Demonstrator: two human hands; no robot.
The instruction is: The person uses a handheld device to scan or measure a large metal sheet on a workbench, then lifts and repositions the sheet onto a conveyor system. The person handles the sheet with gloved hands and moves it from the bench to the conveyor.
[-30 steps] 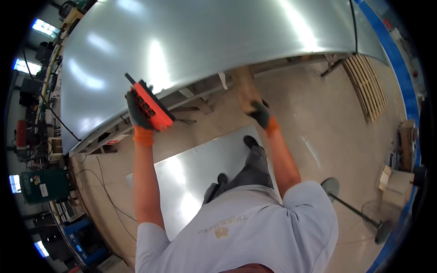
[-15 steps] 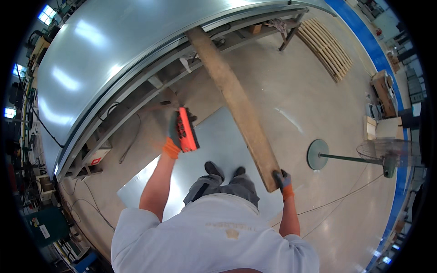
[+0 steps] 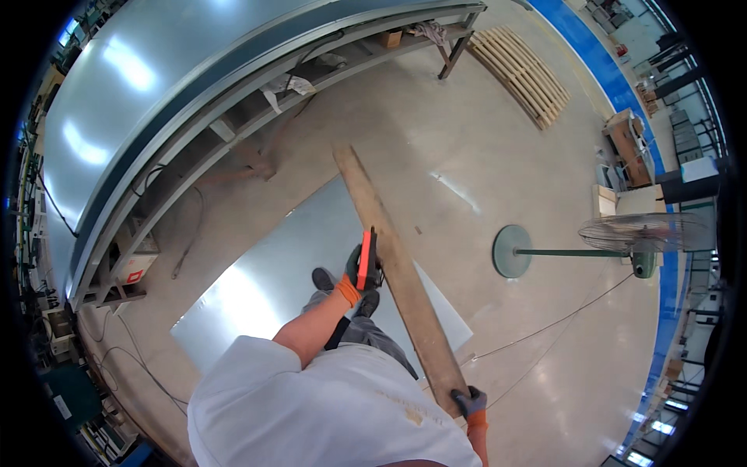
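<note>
Your right hand [image 3: 471, 402] grips the wooden plank [image 3: 403, 272] by its near end, long axis running forward-left over the metal sheet [image 3: 241, 292]; your left hand [image 3: 354, 268] clasps the red controller [image 3: 366, 261] beside plank's middle

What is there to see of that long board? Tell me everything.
The long board looks like brown wood, flat and narrow, its face unevenly coloured. It slants across the view, over the metal sheet. The gloved right hand grips its near end; whether its far end rests on anything is unclear. The left hand, holding a red device, is beside its middle; contact is uncertain.
</note>
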